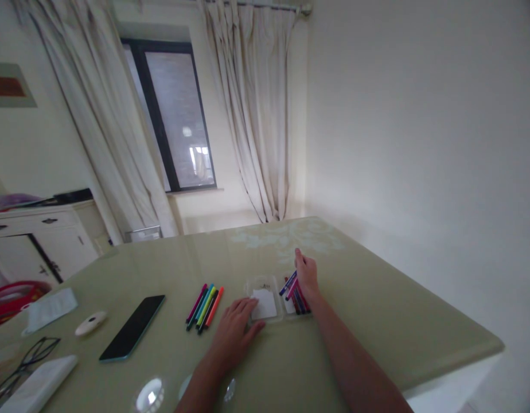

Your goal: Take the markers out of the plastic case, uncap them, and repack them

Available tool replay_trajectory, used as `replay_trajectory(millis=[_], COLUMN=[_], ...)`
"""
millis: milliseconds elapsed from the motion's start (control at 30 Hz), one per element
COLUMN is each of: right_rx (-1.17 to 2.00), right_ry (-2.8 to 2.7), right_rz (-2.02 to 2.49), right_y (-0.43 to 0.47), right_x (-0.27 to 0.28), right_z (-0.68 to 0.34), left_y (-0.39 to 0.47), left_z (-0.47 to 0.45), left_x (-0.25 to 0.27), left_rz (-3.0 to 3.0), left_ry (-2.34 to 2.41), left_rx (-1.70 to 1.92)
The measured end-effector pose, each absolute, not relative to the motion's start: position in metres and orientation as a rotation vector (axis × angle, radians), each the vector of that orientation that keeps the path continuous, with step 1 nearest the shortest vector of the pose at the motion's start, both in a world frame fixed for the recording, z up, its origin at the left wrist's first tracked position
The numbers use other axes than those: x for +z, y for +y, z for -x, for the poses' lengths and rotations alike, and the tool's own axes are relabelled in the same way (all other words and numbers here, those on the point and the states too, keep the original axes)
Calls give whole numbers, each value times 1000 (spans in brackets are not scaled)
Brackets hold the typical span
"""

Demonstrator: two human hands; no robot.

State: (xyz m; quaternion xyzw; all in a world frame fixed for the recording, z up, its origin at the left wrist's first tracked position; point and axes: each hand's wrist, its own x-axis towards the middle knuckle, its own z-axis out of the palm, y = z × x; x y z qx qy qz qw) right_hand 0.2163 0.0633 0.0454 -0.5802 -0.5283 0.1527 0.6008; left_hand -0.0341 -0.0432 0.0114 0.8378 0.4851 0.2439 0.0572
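A clear plastic case (280,316) lies opened flat on the table, with a white card (264,304) in its left half. Several dark-toned marker pens (300,303) sit in the right half. Over that half, my right hand (307,275) is closed on felt-tip pens; a blue one (287,283) and a magenta one (291,289) stick out to its left. My left hand (237,326) rests with fingers stretched out at the case's left edge. Left of it, several coloured markers (205,307) lie side by side: purple, teal, yellow-green and orange among them.
A black phone (133,328), a white oval object (91,323), a folded white cloth or mask (50,310) and glasses (32,353) are on the left. Near the front lies a shiny round clear object (150,394). The table's right edge (420,276) runs beside a wall.
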Motion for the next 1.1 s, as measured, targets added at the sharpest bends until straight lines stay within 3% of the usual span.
replay_trajectory(millis=[133, 233, 467, 600, 700, 867, 967, 1100], right_rx=[404, 656, 1001, 630, 249, 141, 96, 62], right_ry=[-1259, -1423, -1477, -1364, -1614, -1833, -1877, -1887], right_rz=[1280, 1164, 949, 1212, 1594, 1822, 1832, 1836], right_y=[52, 36, 30, 49, 53, 48, 47, 47], right_x=[46, 41, 34, 42, 46, 42, 39, 38], right_z=[-190, -151, -125, -174, -206, -213, -207, -204], left_y=[-41, -37, -28, -28, -33, -38, -37, -40], left_z=[35, 34, 39, 55, 65, 64, 56, 41], left_x=[11, 10, 3, 8, 15, 23, 21, 16], left_rz=[-2578, -2658, -2700, -2511, -2434, -2359, -2460, -2659], left_ry=[1552, 1677, 2044, 2397, 2483, 2549, 2327, 1657], left_rx=[953, 1040, 798, 602, 490, 540, 717, 832])
